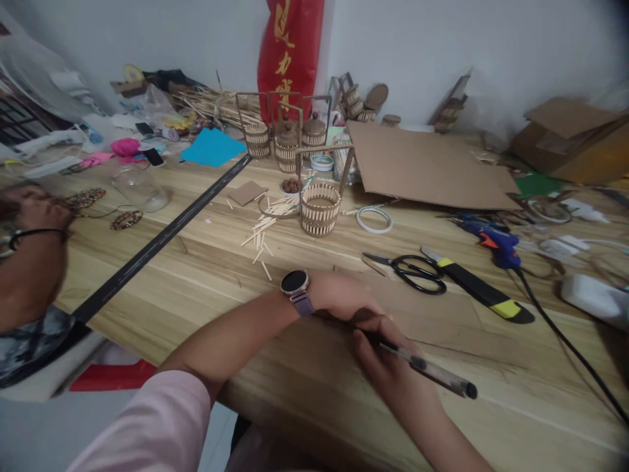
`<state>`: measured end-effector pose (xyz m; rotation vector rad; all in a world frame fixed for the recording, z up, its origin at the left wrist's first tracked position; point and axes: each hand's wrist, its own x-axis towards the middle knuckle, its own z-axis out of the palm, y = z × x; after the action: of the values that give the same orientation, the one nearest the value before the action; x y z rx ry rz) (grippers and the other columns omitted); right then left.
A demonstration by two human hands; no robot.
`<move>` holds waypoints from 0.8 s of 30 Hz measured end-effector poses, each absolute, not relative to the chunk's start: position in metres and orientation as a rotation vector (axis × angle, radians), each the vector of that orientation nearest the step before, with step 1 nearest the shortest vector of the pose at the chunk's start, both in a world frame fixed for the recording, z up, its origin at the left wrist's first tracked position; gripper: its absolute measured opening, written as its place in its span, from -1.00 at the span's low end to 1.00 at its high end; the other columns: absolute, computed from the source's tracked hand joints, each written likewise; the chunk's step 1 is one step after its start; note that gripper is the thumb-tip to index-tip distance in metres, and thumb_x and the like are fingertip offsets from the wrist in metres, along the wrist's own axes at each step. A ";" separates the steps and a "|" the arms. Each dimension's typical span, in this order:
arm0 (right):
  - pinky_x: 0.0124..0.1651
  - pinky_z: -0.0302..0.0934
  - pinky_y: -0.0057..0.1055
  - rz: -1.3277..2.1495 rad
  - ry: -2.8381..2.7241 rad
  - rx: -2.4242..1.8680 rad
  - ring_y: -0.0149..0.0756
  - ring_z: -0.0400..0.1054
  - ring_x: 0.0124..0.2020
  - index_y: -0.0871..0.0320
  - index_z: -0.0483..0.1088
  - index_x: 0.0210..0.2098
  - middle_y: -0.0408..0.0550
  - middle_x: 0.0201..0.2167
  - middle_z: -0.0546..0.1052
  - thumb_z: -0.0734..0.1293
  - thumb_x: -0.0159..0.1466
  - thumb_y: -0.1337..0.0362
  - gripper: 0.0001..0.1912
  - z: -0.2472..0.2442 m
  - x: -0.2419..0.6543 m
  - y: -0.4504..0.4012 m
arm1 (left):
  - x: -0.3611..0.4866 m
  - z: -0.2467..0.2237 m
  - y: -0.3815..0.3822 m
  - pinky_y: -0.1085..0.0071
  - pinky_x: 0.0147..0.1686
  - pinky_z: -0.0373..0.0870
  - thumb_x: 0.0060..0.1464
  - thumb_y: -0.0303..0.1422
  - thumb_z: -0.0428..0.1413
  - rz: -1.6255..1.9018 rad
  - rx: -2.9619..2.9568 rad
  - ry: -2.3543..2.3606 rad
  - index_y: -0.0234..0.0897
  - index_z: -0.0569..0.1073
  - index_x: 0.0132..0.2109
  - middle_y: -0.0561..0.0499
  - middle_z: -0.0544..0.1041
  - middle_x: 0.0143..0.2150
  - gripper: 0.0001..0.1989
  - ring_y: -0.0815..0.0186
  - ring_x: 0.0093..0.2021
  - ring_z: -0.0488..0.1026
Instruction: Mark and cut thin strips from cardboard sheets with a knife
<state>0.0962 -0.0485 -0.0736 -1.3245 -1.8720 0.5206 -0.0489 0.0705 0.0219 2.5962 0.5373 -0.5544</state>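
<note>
A pen [437, 373] with a dark end cap is in my right hand [393, 367], its back end pointing right and its tip hidden behind the fingers. My left hand [344, 295], with a watch [295, 282] on its wrist, bends across the table edge just in front of the right. Its fingers are mostly hidden, so what they hold does not show. A flat piece of brown cardboard [442, 308] lies beyond both hands. Close by are black-handled scissors [417, 272] and a black and yellow utility knife [486, 292]. A small slatted basket [320, 210] with a tall handle stands farther off.
Loose sticks [263, 229] lie left of the basket, and a tape roll [374, 219] lies right of it. More handled baskets [287, 144] and a large cardboard sheet [427, 164] are behind. A glue gun [501, 246] trails its cord at right. Another person's hands [39, 210] are at left.
</note>
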 end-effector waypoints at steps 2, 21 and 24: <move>-0.38 0.36 -0.48 0.540 -1.876 -1.341 -0.34 0.50 -0.44 0.06 0.43 -0.32 -0.13 -0.44 0.60 0.31 0.39 0.21 -0.85 -0.070 0.106 -0.049 | -0.049 0.021 0.070 0.43 -0.33 0.27 0.21 -0.59 0.10 -0.529 2.607 0.531 -0.06 0.52 0.28 -0.08 0.60 0.01 -0.44 0.22 -0.17 0.53; -0.52 0.34 -0.43 0.635 -1.632 -1.655 -0.23 0.49 -0.50 0.02 0.53 -0.39 -0.09 -0.50 0.60 0.35 0.26 0.01 -0.75 -0.036 0.170 -0.069 | -0.053 0.012 0.068 0.42 -0.37 0.19 0.21 -0.63 0.06 -0.479 2.609 0.606 0.07 0.38 0.39 -0.06 0.56 -0.02 -0.31 0.23 -0.23 0.47; -0.45 0.39 -0.43 0.861 -1.612 -1.595 -0.23 0.53 -0.45 0.04 0.53 -0.29 -0.09 -0.45 0.63 0.37 0.25 0.01 -0.76 -0.041 0.149 -0.067 | -0.053 0.009 0.069 0.43 -0.36 0.20 0.24 -0.60 0.06 -0.475 2.616 0.586 0.08 0.34 0.41 -0.05 0.56 0.00 -0.31 0.24 -0.22 0.48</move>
<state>0.1488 -0.0669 -0.0408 -1.5953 -1.6124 0.8613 -0.0530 0.0695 0.0091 2.6162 0.5863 -0.4748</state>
